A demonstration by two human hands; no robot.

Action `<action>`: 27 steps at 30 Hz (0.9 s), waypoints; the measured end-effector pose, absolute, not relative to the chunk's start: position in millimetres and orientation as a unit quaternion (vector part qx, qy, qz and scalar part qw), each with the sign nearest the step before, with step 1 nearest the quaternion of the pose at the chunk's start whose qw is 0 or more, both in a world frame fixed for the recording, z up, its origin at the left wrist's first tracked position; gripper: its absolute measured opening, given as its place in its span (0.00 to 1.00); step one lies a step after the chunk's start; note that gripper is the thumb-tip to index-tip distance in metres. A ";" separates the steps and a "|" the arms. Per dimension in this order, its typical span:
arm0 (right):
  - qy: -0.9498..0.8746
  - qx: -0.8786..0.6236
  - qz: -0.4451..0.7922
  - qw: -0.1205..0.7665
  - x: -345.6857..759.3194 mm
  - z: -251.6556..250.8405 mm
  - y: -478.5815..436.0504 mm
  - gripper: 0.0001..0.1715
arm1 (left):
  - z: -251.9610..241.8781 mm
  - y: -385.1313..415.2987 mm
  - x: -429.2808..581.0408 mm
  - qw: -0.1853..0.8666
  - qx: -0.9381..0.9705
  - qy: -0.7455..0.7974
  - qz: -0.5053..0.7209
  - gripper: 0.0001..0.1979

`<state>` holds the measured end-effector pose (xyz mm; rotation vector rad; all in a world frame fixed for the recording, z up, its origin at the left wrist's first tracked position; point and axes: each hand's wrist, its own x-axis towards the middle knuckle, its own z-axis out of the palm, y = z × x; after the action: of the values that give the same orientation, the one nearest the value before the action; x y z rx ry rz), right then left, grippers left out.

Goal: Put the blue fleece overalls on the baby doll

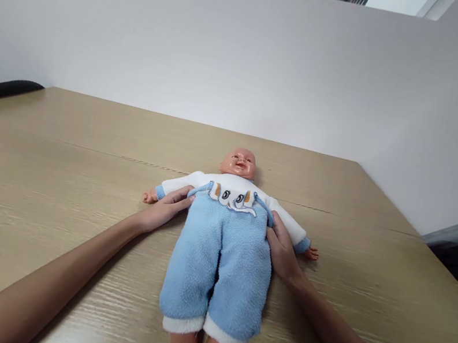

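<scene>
A baby doll (239, 163) lies on its back on the table, head away from me and bare feet toward me. It wears a white long-sleeved top (192, 179) with blue cuffs. Over that are fuzzy light-blue overalls (219, 252) with white leg hems and an elephant face on the bib. My left hand (169, 208) is closed on the overalls' left side by the strap, its fingertips partly hidden at the fabric. On the opposite side, my right hand (283, 251) grips the overalls' edge below the other strap, thumb and fingers around the cloth.
The wooden table (56, 178) stretches out on both sides, with a seam across it behind the doll. A white partition (214, 52) rises at the far edge. A black curved object (5, 89) is at the left edge, and dark items stand beyond the right edge.
</scene>
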<state>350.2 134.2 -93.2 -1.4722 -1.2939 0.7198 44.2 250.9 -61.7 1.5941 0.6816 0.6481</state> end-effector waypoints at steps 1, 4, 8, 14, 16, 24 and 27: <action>-0.559 -0.610 0.279 0.487 352.6 -93.4 134.0 0.12 | -60.0 250.3 43.7 0.583 0.702 0.304 0.272 0.17; -0.616 -0.606 0.241 0.442 363.7 -92.4 133.7 0.09 | -59.5 252.8 40.4 0.529 0.743 0.327 0.245 0.18; -0.691 -0.570 0.249 0.367 385.8 -89.6 135.0 0.12 | -63.8 263.5 32.5 0.447 0.815 0.302 0.209 0.18; -0.738 -0.519 0.261 0.342 398.8 -85.1 138.7 0.20 | -61.1 267.9 25.8 0.409 0.861 0.223 0.205 0.17; -0.728 -0.496 0.296 0.369 394.8 -83.5 139.3 0.21 | -61.0 265.3 26.0 0.436 0.836 0.249 0.220 0.17; -0.397 -0.491 0.540 0.556 355.7 -72.7 132.1 0.14 | -74.9 245.1 61.5 0.615 0.591 0.323 0.409 0.11; -0.296 -0.492 0.561 0.596 341.0 -66.5 127.0 0.11 | -75.4 234.8 79.8 0.692 0.462 0.312 0.459 0.08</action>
<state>341.0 127.0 -66.5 -1.1420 -0.6880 1.3027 79.8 234.8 -75.4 1.0326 0.6968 1.0262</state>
